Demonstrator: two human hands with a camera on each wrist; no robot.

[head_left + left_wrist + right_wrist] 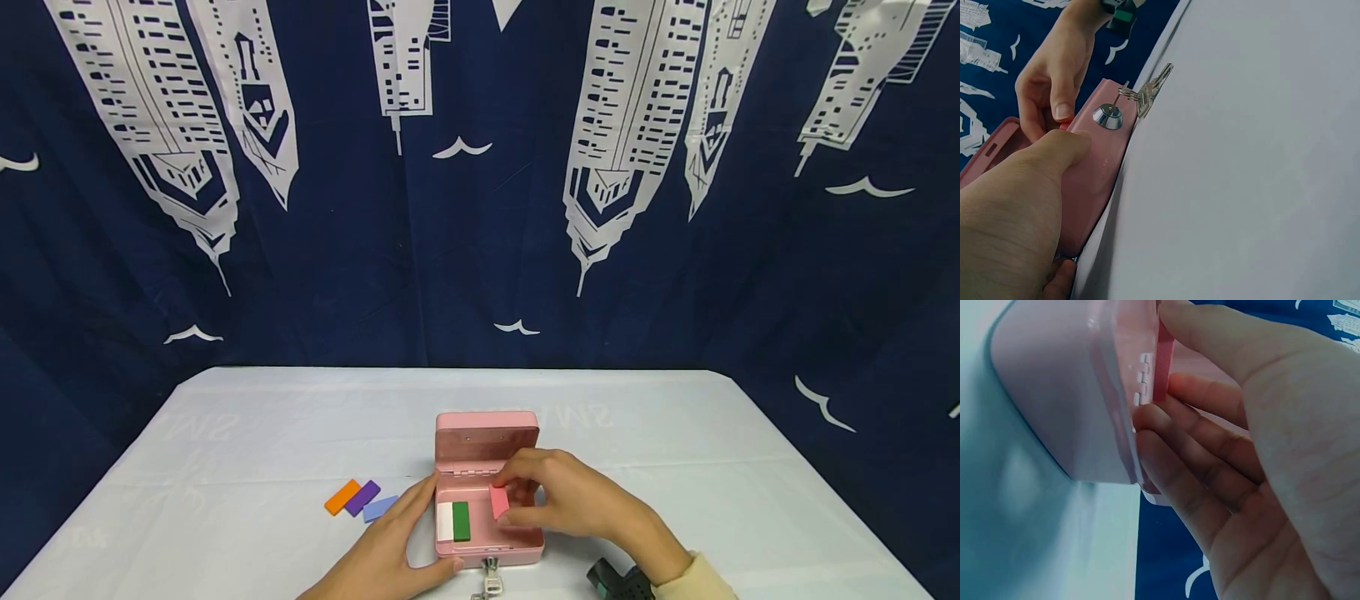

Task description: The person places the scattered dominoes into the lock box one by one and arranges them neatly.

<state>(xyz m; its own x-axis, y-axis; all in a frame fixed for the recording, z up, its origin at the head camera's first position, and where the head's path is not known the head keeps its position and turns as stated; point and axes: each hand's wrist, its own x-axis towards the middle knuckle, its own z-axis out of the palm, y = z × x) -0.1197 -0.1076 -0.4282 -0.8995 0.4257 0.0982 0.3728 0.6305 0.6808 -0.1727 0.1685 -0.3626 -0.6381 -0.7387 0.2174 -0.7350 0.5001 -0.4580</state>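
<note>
A pink metal cash box (489,557) stands with its lid (486,423) raised. My left hand (393,542) holds the box at its near left corner, thumb on the front wall and fingers along the left side. Over the inside of the box, my right hand (573,493) pinches a pinkish-red block (498,502) between thumb and fingers; the right wrist view shows the red block (1163,362) near the hinge. A white block (445,522) and a green block (461,522) lie side by side within the box, at its left. Keys (1146,97) hang from the front lock (1108,117).
Left of the box, an orange block (342,497), a purple block (363,497) and a light blue block (379,508) lie on the white tabletop (247,467). A dark blue curtain (480,242) with white building prints hangs behind the table.
</note>
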